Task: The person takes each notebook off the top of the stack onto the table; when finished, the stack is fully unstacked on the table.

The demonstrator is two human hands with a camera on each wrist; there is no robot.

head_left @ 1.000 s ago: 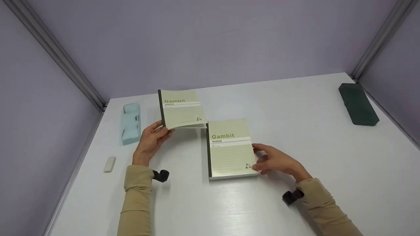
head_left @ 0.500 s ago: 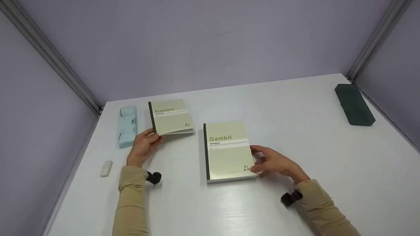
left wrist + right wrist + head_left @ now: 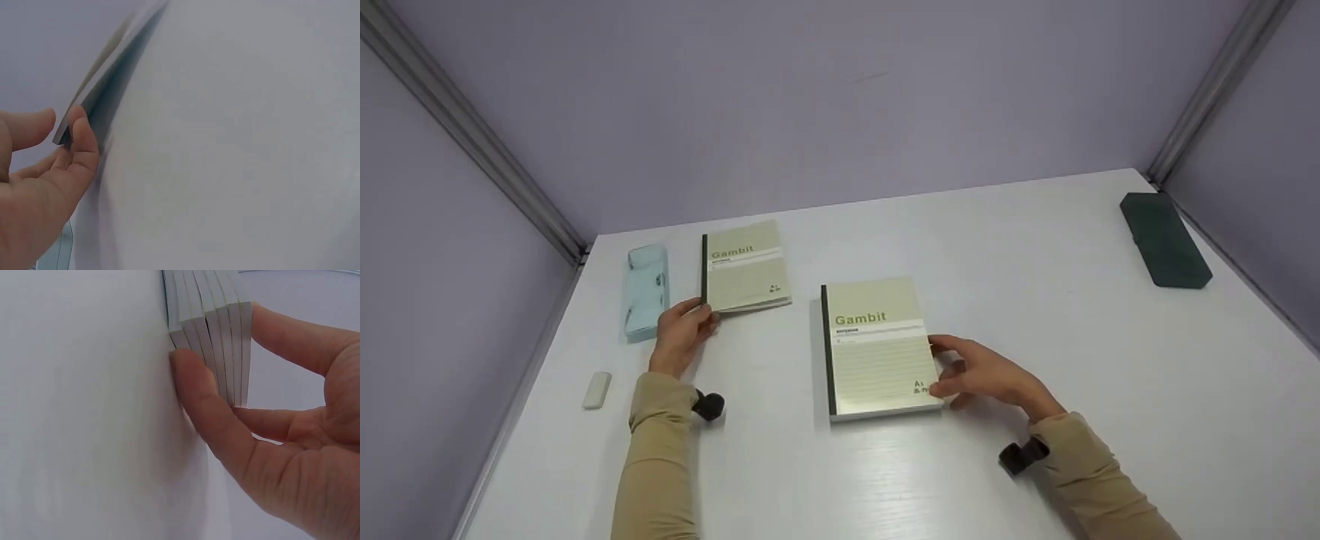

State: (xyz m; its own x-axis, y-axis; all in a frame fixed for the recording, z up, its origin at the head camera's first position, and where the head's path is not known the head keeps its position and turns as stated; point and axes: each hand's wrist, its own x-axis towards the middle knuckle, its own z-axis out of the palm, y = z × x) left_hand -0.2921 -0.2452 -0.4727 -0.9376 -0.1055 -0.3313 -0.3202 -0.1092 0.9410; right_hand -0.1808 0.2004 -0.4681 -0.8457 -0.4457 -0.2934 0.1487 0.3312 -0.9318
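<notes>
At the back left, my left hand (image 3: pixel 679 336) pinches the lower left corner of a pale green "Gambit" notebook (image 3: pixel 745 279) with a dark spine. In the left wrist view, fingertips are under the tilted notebook (image 3: pixel 109 67) and the thumb is by its edge. A stack of similar notebooks (image 3: pixel 877 352) lies at mid-table, its top cover reading "Gambit". My right hand (image 3: pixel 988 375) grips the stack's lower right corner. The right wrist view shows several page blocks (image 3: pixel 216 337) between curled fingers and thumb.
Left of the single notebook lies a light blue glasses case (image 3: pixel 646 292). A small white eraser-like block (image 3: pixel 597 390) is nearer on the left. A dark green case (image 3: pixel 1166 240) sits at the far right. Walls enclose the white table (image 3: pixel 780 480) at the back and sides.
My left hand has carried the single notebook left, away from the stack, and lowered it toward the table beside the light blue case. My right hand stays at the stack's corner.
</notes>
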